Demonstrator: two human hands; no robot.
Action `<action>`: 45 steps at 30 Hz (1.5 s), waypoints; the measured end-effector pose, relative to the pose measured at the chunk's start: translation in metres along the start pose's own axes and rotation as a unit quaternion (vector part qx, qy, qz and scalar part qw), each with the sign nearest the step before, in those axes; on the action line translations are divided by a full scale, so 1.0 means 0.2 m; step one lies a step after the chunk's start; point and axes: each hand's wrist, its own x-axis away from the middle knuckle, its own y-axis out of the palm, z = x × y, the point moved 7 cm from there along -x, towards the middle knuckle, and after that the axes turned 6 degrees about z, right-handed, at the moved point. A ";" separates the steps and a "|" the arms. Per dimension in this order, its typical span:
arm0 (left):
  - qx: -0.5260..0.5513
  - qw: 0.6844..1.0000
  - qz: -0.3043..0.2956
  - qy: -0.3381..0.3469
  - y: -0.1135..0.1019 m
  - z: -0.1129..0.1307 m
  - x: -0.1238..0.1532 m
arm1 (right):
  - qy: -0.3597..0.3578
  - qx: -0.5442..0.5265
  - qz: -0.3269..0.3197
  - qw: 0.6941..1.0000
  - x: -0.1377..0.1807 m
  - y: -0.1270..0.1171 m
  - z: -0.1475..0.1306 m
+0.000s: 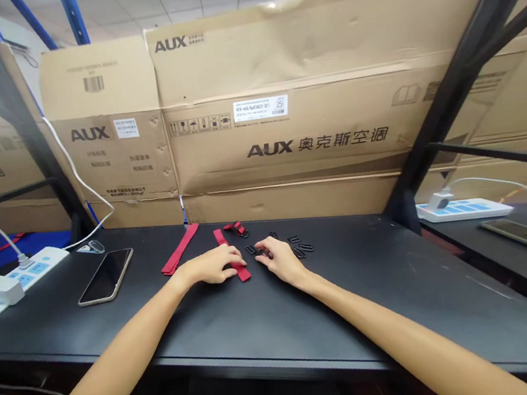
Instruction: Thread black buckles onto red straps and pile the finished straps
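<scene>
My left hand [214, 265] rests on a short red webbing strap [242, 272], with the thumb and fingers closed about its middle. The strap's two ends show above and below the fingers. Close to its right, my right hand [280, 259] has its fingertips pinched down on a small black buckle [264, 252], partly hidden by the fingers. Several loose black slide buckles [294, 240] lie around that hand. Behind the hands sits a folded red strap [235, 229] with a black buckle on it. More red straps [181, 249] are stacked left of my left hand.
A phone [106, 277] lies on the black table [205, 338] at the left, near a white power strip [40, 264] with plugs and cables. Cardboard panels [320, 110] stand along the back edge. Dark metal posts [443, 71] rise at both sides. Another power strip [468, 210] lies beyond the right post.
</scene>
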 end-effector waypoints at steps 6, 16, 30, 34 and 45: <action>-0.007 1.000 0.006 -0.023 0.05 0.00 -0.02 | 0.006 -0.025 0.020 0.999 0.00 -0.01 -0.03; 0.028 0.996 0.024 -0.077 0.08 -0.02 -0.05 | 0.045 -0.088 0.030 0.995 0.01 0.00 -0.03; -0.038 0.986 0.106 -0.123 0.05 0.00 -0.06 | 0.089 -0.184 -0.003 0.979 0.01 0.01 -0.05; -0.089 0.978 0.110 -0.155 0.04 -0.01 -0.05 | 0.054 -0.143 -0.028 0.988 0.02 0.01 -0.09; -0.063 0.986 0.110 -0.104 0.05 0.04 -0.06 | -0.017 -0.138 -0.069 0.988 0.02 -0.02 -0.20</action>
